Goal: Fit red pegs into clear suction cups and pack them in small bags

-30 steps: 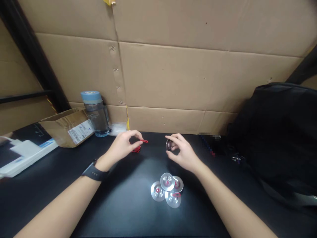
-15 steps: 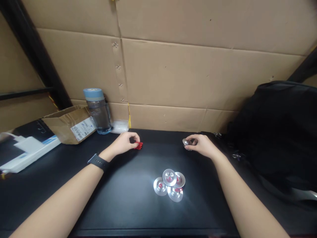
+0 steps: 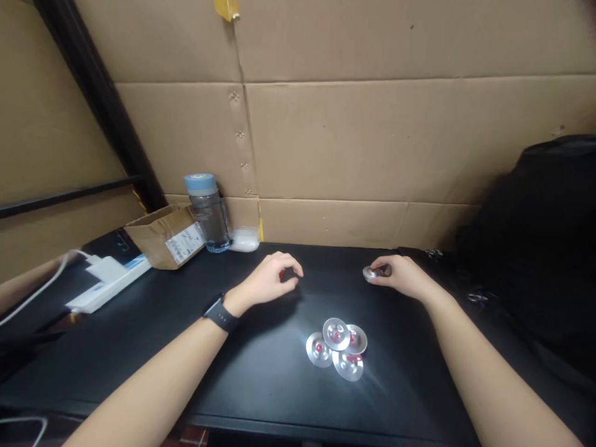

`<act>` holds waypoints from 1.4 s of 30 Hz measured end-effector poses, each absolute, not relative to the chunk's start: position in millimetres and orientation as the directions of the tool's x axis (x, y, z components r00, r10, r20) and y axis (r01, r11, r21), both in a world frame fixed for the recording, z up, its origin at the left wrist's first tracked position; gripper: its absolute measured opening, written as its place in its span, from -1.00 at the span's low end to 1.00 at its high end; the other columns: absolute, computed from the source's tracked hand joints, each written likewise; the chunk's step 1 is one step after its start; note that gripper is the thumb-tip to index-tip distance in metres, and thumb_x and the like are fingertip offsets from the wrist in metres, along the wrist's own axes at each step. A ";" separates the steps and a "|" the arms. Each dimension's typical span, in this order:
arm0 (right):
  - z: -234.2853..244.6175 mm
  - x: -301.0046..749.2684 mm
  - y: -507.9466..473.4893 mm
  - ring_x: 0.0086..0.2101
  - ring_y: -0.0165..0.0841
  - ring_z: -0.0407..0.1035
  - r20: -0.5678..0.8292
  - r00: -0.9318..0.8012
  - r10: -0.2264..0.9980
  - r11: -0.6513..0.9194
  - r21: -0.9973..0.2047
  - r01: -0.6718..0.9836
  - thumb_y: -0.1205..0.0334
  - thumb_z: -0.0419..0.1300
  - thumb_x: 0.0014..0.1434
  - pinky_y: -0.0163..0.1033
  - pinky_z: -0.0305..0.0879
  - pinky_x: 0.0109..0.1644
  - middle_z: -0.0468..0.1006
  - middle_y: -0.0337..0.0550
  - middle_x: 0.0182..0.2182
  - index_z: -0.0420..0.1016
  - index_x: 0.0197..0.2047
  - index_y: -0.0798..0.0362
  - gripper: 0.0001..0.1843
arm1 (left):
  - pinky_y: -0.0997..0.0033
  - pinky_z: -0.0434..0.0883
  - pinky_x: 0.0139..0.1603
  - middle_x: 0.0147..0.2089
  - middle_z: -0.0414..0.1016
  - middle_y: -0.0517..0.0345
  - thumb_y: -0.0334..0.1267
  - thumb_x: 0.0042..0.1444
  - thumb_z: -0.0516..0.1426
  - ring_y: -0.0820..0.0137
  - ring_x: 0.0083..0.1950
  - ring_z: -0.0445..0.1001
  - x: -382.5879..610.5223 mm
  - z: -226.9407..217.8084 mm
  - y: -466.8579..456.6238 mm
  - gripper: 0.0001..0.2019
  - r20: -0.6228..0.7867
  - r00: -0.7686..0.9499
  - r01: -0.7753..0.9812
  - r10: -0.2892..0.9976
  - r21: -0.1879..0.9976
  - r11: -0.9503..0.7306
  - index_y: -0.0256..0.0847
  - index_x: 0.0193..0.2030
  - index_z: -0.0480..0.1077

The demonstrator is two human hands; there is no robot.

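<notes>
My left hand (image 3: 270,279) hovers over the back of the black table, thumb and index finger apart with nothing between their tips. Behind its curled fingers shows a small red item (image 3: 282,274), mostly hidden. Farther right, the fingers of my right hand (image 3: 395,273) pinch a small silver finger cymbal (image 3: 371,274) close to the tabletop; whether others lie stacked under it I cannot tell. Nearer me, between the hands, several more round finger cymbals (image 3: 336,334) overlap in a cluster, with red loops or knots at their domed centres.
At the back left stand a blue-lidded bottle (image 3: 207,211), an opened brown paper bag (image 3: 162,236) and a white power strip (image 3: 109,285) with a charger. A black bag (image 3: 535,261) fills the right side. Another person's forearm (image 3: 28,279) shows at the far left.
My left hand has opened and moved right and off the red item it was pinching. The cymbal in my right hand has gone from tilted to nearly flat. The view has shifted left.
</notes>
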State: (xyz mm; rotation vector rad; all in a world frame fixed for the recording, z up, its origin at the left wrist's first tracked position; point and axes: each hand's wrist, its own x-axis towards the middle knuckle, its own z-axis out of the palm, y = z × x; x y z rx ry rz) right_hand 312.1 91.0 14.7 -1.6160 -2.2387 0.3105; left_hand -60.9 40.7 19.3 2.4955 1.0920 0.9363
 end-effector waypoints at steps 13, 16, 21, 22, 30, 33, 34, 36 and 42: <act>11.9 313.1 92.6 -0.11 -0.14 0.51 0.236 -0.303 0.923 0.368 -0.321 0.873 0.10 0.38 0.04 -0.13 0.38 -0.03 0.64 -0.05 -0.13 0.62 -0.14 -0.01 -0.70 | 0.31 0.25 -0.05 -0.22 0.59 0.17 -0.26 0.27 0.22 0.30 -0.11 0.48 1.6 -2.6 -6.6 -0.92 0.326 0.777 0.434 0.539 0.342 -0.833 -0.05 -0.21 0.58; 21.2 298.1 82.4 -0.02 -0.15 0.48 0.360 -0.356 0.862 0.485 -0.385 0.785 0.13 0.33 0.13 -0.09 0.38 0.06 0.58 -0.01 -0.01 0.61 -0.08 0.00 -0.72 | 0.30 0.26 -0.06 -0.22 0.61 0.19 -0.30 0.27 0.22 0.30 -0.12 0.49 -0.7 1.9 -2.9 -0.95 0.368 0.705 0.469 0.606 0.399 -0.788 -0.10 -0.23 0.53; 27.0 241.3 49.1 -0.01 -0.18 0.51 0.257 -0.589 0.766 0.546 -0.743 0.387 0.11 0.46 0.02 -0.09 0.47 0.00 0.54 -0.02 0.10 0.45 0.19 -0.07 -0.34 | 0.35 0.38 -0.06 -0.19 0.61 0.15 -0.27 0.32 0.14 0.33 -0.14 0.55 -7.4 5.9 10.0 -0.93 0.417 0.364 0.390 0.833 0.744 -0.543 -0.14 -0.16 0.46; 25.0 229.2 43.4 -0.01 -0.19 0.51 0.271 -0.601 0.752 0.532 -0.788 0.309 0.11 0.47 0.02 -0.10 0.48 -0.01 0.53 -0.03 0.10 0.44 0.19 -0.07 -0.34 | 0.35 0.40 -0.04 -0.16 0.61 0.13 -0.27 0.31 0.15 0.33 -0.12 0.56 -9.3 5.1 13.5 -0.93 0.401 0.328 0.342 0.855 0.794 -0.503 -0.15 -0.15 0.46; 11.6 195.0 31.7 -0.18 -0.30 0.53 0.425 -0.495 0.758 0.589 -0.773 0.238 0.31 0.42 0.03 -0.22 0.49 -0.20 0.57 -0.10 0.00 0.42 0.16 -0.08 -0.39 | 0.28 0.39 0.09 -0.09 0.57 0.12 -0.27 0.29 0.17 0.30 -0.02 0.52 -16.7 6.3 22.9 -0.92 0.424 0.367 0.289 0.828 0.794 -0.535 -0.15 -0.14 0.49; 16.9 196.9 31.6 -0.21 -0.31 0.51 0.457 -0.525 0.719 0.666 -0.670 0.328 0.36 0.38 0.00 -0.22 0.46 -0.19 0.59 -0.15 -0.08 0.49 0.09 -0.08 -0.45 | 0.20 0.31 0.17 0.00 0.52 0.13 -0.25 0.28 0.19 0.27 0.06 0.45 -21.5 13.3 22.6 -0.94 0.488 0.377 0.463 0.788 0.637 -0.616 -0.10 -0.16 0.51; 18.5 197.5 31.9 -0.23 -0.31 0.51 0.464 -0.533 0.708 0.684 -0.637 0.355 0.37 0.38 -0.02 -0.23 0.45 -0.19 0.59 -0.17 -0.11 0.51 0.06 -0.08 -0.46 | 0.18 0.29 0.18 0.01 0.51 0.14 -0.24 0.29 0.19 0.26 0.07 0.44 -24.7 15.9 23.6 -0.94 0.487 0.388 0.504 0.783 0.599 -0.622 -0.09 -0.17 0.51; 20.4 199.8 34.3 -0.26 -0.33 0.49 0.468 -0.531 0.706 0.697 -0.589 0.408 0.38 0.39 -0.07 -0.24 0.43 -0.21 0.60 -0.20 -0.18 0.52 0.00 -0.06 -0.48 | 0.17 0.28 0.18 0.00 0.51 0.15 -0.22 0.29 0.19 0.27 0.07 0.42 -33.9 20.7 27.6 -0.93 0.456 0.414 0.549 0.788 0.565 -0.616 -0.08 -0.18 0.51; 20.6 236.9 57.8 -0.25 -0.29 0.47 0.431 -0.445 0.785 0.617 -0.486 0.619 0.29 0.37 -0.05 -0.22 0.38 -0.17 0.60 -0.17 -0.19 0.51 -0.04 -0.03 -0.56 | 0.12 0.16 0.16 -0.02 0.52 0.17 -0.20 0.12 0.34 0.18 0.13 0.34 -74.2 26.9 46.3 -0.98 0.301 0.530 0.705 0.793 0.364 -0.609 0.00 -0.33 0.62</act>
